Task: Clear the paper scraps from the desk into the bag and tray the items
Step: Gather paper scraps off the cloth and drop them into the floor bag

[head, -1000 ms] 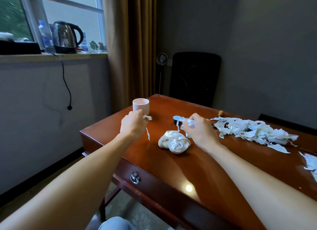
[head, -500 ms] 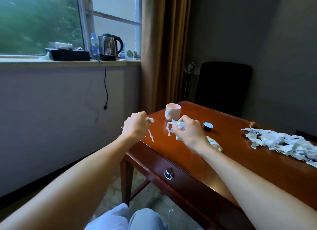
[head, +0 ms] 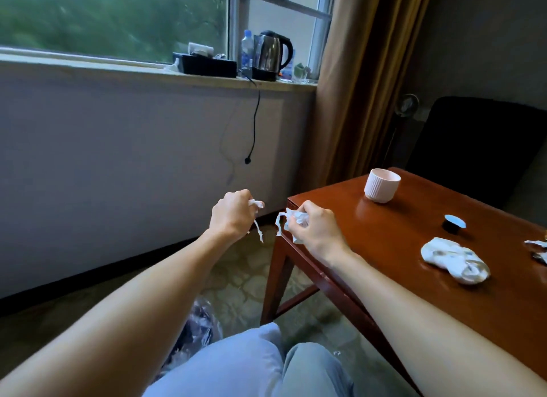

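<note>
1. The left hand is hovering out past the desk's left corner, above the carpet. Its fingers are curled and pinching a thin white paper strip that is dangling below the fingertips.
2. The right hand is hanging over the near left corner of the wooden desk. Its fingers are curled round a crumpled bunch of paper scraps, with a torn loop sticking out on the left.
3. The two hands are sitting near each other, not touching.
4. A clear plastic bag is lying on the floor under the left forearm, just beside the person's knee and mostly hidden.
5. On the desk, a ribbed pink cup is standing upright at the far left. A small black pot with a blue top is sitting to its right, and a crumpled white wad is lying nearer.
6. Loose scraps are showing at the right edge of the desk.
7. A kettle and a water bottle are standing on the far windowsill.
</note>
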`<control>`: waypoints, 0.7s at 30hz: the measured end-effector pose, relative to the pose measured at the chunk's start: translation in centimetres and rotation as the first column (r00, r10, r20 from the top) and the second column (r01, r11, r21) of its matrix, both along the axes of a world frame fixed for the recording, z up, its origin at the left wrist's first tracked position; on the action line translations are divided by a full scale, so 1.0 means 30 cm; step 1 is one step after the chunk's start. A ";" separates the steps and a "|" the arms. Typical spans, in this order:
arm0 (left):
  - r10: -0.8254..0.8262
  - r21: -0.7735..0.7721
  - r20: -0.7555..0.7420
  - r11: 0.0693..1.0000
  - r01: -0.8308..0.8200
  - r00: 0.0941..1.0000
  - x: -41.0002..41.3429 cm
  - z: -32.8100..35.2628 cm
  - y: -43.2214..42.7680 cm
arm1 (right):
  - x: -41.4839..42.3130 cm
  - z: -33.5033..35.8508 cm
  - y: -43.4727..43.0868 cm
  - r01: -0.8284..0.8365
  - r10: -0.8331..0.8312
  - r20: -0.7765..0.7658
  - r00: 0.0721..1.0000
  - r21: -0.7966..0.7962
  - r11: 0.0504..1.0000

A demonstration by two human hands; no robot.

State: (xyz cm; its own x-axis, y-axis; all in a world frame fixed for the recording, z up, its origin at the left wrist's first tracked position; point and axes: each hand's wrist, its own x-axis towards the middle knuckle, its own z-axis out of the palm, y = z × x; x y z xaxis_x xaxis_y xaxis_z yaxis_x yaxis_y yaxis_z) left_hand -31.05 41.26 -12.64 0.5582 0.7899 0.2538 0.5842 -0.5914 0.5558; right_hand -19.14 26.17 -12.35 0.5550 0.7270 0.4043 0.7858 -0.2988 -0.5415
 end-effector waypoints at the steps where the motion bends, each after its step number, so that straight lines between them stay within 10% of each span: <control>1: 0.015 -0.011 -0.004 1.000 -0.015 1.000 -0.023 -0.022 0.022 | -0.022 -0.020 0.031 -0.017 0.017 -0.008 1.000 -0.012 1.000; 21: 0.192 -0.140 -0.137 0.967 -0.211 0.972 -0.314 -0.574 0.328 | -0.278 -0.500 0.461 -0.223 0.152 -0.273 0.950 -0.252 0.942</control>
